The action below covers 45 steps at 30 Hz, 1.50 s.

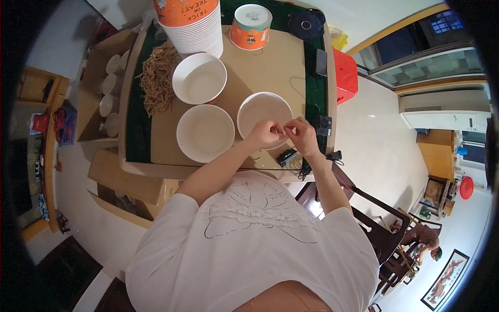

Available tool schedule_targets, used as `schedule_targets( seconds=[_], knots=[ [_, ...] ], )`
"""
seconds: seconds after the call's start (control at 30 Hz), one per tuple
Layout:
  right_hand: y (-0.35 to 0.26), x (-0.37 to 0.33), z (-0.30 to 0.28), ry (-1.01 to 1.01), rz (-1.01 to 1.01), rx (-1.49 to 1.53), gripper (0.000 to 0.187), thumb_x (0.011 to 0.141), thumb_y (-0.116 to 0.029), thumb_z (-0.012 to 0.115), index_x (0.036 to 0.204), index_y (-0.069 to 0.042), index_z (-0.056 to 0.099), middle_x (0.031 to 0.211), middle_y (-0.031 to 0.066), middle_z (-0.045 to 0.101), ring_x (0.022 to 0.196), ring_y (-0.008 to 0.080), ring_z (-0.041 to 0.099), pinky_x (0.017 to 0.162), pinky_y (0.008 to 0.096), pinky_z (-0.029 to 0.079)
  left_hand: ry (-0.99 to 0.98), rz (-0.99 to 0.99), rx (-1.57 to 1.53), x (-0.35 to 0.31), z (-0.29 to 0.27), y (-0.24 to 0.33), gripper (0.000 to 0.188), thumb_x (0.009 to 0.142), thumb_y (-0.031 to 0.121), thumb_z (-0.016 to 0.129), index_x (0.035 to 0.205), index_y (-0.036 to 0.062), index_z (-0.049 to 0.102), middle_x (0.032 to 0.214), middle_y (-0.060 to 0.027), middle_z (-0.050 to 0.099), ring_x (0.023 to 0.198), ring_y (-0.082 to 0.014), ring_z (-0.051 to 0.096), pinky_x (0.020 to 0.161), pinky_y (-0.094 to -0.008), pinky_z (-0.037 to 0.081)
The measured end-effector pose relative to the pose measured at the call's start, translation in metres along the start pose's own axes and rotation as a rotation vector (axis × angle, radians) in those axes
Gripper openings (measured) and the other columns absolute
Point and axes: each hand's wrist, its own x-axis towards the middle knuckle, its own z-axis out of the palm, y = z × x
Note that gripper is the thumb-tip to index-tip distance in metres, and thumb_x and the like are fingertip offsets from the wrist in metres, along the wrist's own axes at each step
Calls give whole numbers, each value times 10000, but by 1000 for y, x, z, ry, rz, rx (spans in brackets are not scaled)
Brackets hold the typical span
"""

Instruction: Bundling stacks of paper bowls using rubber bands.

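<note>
My left hand (267,134) and my right hand (302,136) meet at the near right rim of a white-lined paper bucket (264,108). Fingertips of both are pinched together, almost touching; what they hold is too small to make out. Left of this bucket stands a second open paper bucket (205,133), with a third (199,78) just beyond it. A tall stack of orange and white paper buckets (196,36) rises at the back left. Beside that stack, an orange bucket (250,30) stands upside down. A tangled bundle of brown twine (157,78) lies at the left.
Cardboard (283,62) covers the green-topped table. A dark round object (306,24), a phone (321,62) and a black device with cables (287,156) lie at its right. Cartons of buckets (93,112) stand left. A red stool (345,77) is right; another person (423,236) sits farther off.
</note>
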Motion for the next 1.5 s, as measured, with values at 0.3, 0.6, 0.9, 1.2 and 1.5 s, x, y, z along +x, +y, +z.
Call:
schedule_targets(
  seconds=[0.3, 0.6, 0.9, 1.2, 1.5],
  knots=[
    [21, 3, 6, 53, -92, -94, 85, 766, -54, 656, 846, -25, 654, 773, 81, 553, 644, 180, 546, 586, 273, 440, 143, 284, -122, -9, -6, 10, 41, 705, 48, 590, 730, 68, 615, 601, -81, 518, 581, -180, 553, 537, -312, 427],
    [46, 6, 11, -40, 143, 302, 85, 815, -76, 653, 853, 0, 650, 716, 28, 596, 646, 65, 530, 578, 212, 416, 263, 545, 352, -16, -2, 10, 69, 759, 214, 633, 765, 149, 657, 756, -65, 529, 684, -233, 576, 566, -364, 454],
    [49, 1, 20, 14, 146, 277, 122, 796, -106, 667, 840, 6, 646, 684, 36, 594, 607, 80, 522, 560, 229, 434, 247, 477, 406, -17, 2, 16, 101, 774, 168, 626, 782, 79, 578, 814, -80, 505, 748, -273, 575, 600, -401, 465],
    [22, -7, 22, 127, 103, 75, 119, 768, -122, 680, 850, -40, 651, 708, 77, 555, 605, 145, 540, 558, 265, 448, 226, 466, 315, -16, 2, 9, 128, 790, 193, 622, 784, 73, 578, 828, -93, 539, 759, -284, 582, 621, -406, 473],
    [38, -11, 27, 110, 333, 469, 118, 804, -116, 653, 874, -21, 649, 703, 33, 605, 599, 86, 531, 557, 237, 433, 177, 577, 310, -16, -4, 15, 103, 780, 164, 627, 814, 77, 584, 839, -94, 559, 739, -308, 586, 627, -408, 471]
  ],
)
